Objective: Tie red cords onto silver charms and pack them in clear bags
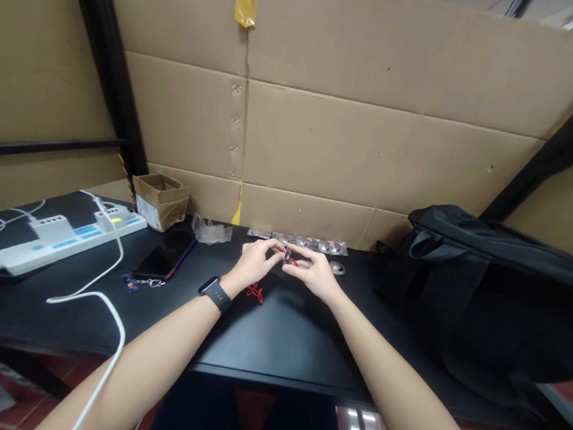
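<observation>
Above the black table my two hands meet. My right hand has its fingers closed round a small, dark round piece with red cord on it. The fingertips of my left hand, which has a black watch on its wrist, pinch at the piece's left side, on what looks like red cord. Loops of red cord show below my left hand. Behind the hands lies a row of small clear packets with round silvery and red items inside. A round silvery disc rests to the right of my right hand.
On the left are a white power strip, a white cable crossing over my left forearm, a dark phone, an open cardboard box and a clear plastic bag. A large black bag stands right; cardboard panels rise behind.
</observation>
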Available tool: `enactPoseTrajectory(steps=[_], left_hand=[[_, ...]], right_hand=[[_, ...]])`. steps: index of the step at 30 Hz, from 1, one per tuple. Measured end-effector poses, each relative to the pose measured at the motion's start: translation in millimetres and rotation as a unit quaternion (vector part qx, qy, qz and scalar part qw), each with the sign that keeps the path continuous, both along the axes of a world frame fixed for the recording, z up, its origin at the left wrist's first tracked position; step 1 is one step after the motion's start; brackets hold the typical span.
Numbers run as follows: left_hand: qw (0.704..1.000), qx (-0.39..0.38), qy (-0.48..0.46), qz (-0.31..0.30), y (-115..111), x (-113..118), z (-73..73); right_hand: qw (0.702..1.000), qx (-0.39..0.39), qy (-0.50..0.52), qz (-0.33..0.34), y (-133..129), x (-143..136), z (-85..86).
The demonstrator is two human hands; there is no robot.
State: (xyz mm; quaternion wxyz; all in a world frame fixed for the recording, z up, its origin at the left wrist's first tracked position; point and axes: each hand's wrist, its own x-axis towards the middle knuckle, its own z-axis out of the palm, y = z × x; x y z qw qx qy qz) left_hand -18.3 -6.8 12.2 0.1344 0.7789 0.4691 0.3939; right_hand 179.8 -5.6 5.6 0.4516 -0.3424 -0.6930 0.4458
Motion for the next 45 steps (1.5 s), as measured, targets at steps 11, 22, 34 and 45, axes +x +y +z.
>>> enactPoseTrajectory(steps=[11,22,34,45], left_hand=[[0.935,-0.019,0.244,0.257,11.7,-51.3,-10.9],[0.939,0.077,0.171,0.289,14.0,-94.2,14.2],[0.982,0.080,0.129,-0.115,10.3,-32.8,4.8],[0.961,0.047,0.258,-0.084,-7.4,3.9,-10.2]], right_hand=[[0.991,0.063,-0.084,-0.080,2.7,6.6,2.2],[0.993,0.069,-0.072,-0.067,8.6,15.8,2.6],[0.979,0.096,-0.019,-0.181,38.0,73.0,9.0],[0.985,0.107,-0.045,-0.128,28.8,60.9,17.8]])
